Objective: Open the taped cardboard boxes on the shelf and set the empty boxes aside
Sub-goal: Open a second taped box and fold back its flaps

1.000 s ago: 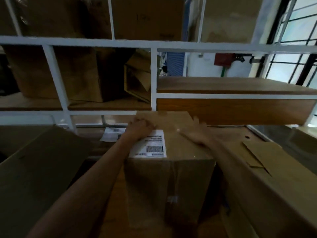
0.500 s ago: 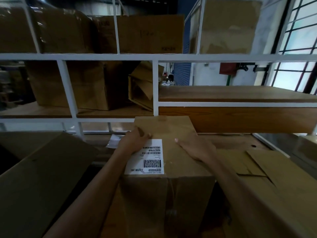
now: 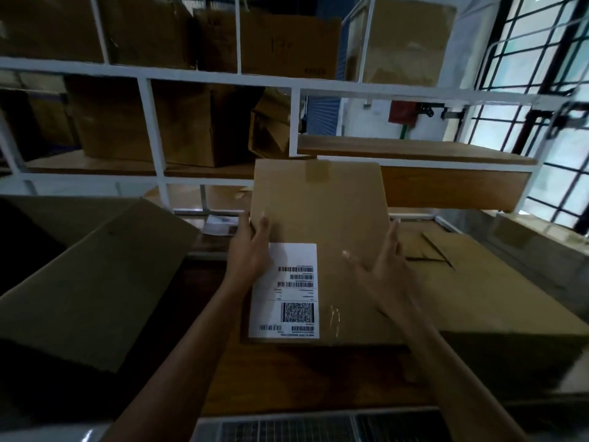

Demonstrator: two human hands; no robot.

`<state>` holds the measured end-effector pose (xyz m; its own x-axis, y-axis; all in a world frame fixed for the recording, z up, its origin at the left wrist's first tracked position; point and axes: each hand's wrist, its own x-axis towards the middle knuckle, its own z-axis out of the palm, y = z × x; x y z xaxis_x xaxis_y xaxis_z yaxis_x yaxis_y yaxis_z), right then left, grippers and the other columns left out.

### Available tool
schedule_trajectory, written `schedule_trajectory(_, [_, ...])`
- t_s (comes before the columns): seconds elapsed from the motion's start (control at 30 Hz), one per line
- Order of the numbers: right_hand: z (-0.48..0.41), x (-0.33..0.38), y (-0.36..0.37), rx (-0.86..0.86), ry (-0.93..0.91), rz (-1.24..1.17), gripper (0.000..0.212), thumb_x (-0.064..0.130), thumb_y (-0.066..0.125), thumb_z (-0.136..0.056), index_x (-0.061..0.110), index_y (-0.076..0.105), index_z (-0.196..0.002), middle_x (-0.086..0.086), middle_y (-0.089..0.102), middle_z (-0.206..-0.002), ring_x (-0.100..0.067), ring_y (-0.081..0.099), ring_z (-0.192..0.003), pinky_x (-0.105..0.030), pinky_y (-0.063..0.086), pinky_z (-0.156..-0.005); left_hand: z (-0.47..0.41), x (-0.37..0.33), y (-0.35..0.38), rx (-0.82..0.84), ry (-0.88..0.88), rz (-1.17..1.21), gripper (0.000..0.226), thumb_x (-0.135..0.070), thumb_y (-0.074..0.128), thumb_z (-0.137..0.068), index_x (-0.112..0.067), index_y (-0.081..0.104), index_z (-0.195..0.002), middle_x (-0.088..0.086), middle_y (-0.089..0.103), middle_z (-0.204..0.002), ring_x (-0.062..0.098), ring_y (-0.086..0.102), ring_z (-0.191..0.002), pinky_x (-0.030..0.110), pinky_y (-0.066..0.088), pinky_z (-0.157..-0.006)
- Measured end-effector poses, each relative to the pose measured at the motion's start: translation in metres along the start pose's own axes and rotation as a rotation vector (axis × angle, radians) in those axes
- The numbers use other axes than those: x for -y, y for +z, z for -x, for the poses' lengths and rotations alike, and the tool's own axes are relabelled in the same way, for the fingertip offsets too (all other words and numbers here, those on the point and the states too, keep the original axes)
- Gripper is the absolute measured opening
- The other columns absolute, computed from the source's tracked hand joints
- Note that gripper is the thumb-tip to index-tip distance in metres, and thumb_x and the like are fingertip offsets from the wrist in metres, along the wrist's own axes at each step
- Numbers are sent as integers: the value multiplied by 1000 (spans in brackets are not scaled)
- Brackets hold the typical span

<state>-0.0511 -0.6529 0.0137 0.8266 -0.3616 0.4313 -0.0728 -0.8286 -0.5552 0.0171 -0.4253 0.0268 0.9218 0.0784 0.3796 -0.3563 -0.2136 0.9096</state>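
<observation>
A brown cardboard box [image 3: 322,218] stands in the middle on the wooden shelf, its top face tilted toward me, with a white barcode label [image 3: 287,291] on it and a strip of brown tape at its far edge. My left hand [image 3: 250,250] grips the box's left edge, thumb over the top beside the label. My right hand [image 3: 382,266] is against the box's right edge with fingers spread; whether it grips is unclear. Clear tape glints near the box's front edge.
A large box [image 3: 95,279] lies tilted at the left, and a wide one with loose flaps [image 3: 471,291] sits at the right. White shelf bars [image 3: 153,129] cross in front of several boxes on upper shelves. A paper slip [image 3: 220,224] lies behind my left hand.
The box has tipped up toward me, showing more of its top face. My hands have slid from its top to its left and right edges.
</observation>
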Motion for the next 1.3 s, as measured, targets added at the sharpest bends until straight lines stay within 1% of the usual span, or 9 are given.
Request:
schedule_trajectory(0.2, [74,-6,-9,-46,33,-69,121,77,53,-74,20,-21,-152,-14,20,-160,-36,43,-134,-48,45,-96,60,7,-25,-42,-255,393,53,-55,26,-101,-22,68,-101,2,71,-103,16,66,-99,33,50,-86])
schedule_trajectory(0.33, [107,-11,-5,2,63,-158,120,69,61,-77,24,-21,-152,-9,19,-160,-34,40,-136,-48,41,-101,95,8,-31,-110,-322,318,53,-48,26,-104,-17,68,-96,-6,69,-86,9,64,-84,22,46,-68])
schedule_trajectory(0.43, [127,-15,5,91,107,-250,120,62,69,-78,28,-19,-152,-4,15,-161,-31,36,-139,-49,36,-106,117,26,-34,-119,-381,284,51,-51,32,-102,-20,69,-85,-1,72,-84,16,69,-86,27,51,-72])
schedule_trajectory(0.6, [138,-23,13,199,188,-421,99,56,71,-79,31,7,-151,-4,38,-150,-28,48,-129,-45,43,-103,135,31,-43,-47,-539,367,47,-54,37,-99,-19,68,-91,6,73,-94,19,67,-85,33,53,-74])
schedule_trajectory(0.73, [128,-18,9,253,300,-561,83,58,66,-83,19,28,-146,-4,55,-129,-19,60,-100,-32,52,-76,128,34,-52,-10,-560,452,56,-67,43,-90,-22,67,-113,9,67,-118,28,62,-110,50,48,-100])
schedule_trajectory(0.93, [82,17,-18,22,182,-748,45,55,54,-91,23,52,-122,8,63,-98,-5,61,-83,-25,49,-69,94,3,-61,-39,-477,491,54,-57,41,-95,-17,57,-128,8,60,-131,28,57,-122,52,42,-106])
schedule_trajectory(1.03, [48,32,-32,-14,166,-585,40,53,52,-94,20,60,-115,6,61,-90,-10,59,-78,-30,49,-65,78,-11,-66,63,-398,518,67,-71,50,-83,-21,64,-124,11,67,-122,29,63,-112,51,46,-101])
schedule_trajectory(1.17, [16,43,-46,152,97,-223,38,43,56,-94,9,70,-91,-13,69,-84,-20,62,-69,-31,47,-65,61,-26,-75,142,-249,373,54,-60,53,-89,-18,64,-120,12,67,-118,29,65,-107,50,51,-96])
schedule_trajectory(1.3, [4,62,-49,305,-67,192,32,50,52,-94,19,61,-87,-1,64,-84,-16,60,-78,-35,53,-78,44,-40,-79,330,-106,46,35,-39,51,-97,-21,55,-127,2,58,-123,15,60,-104,32,52,-87])
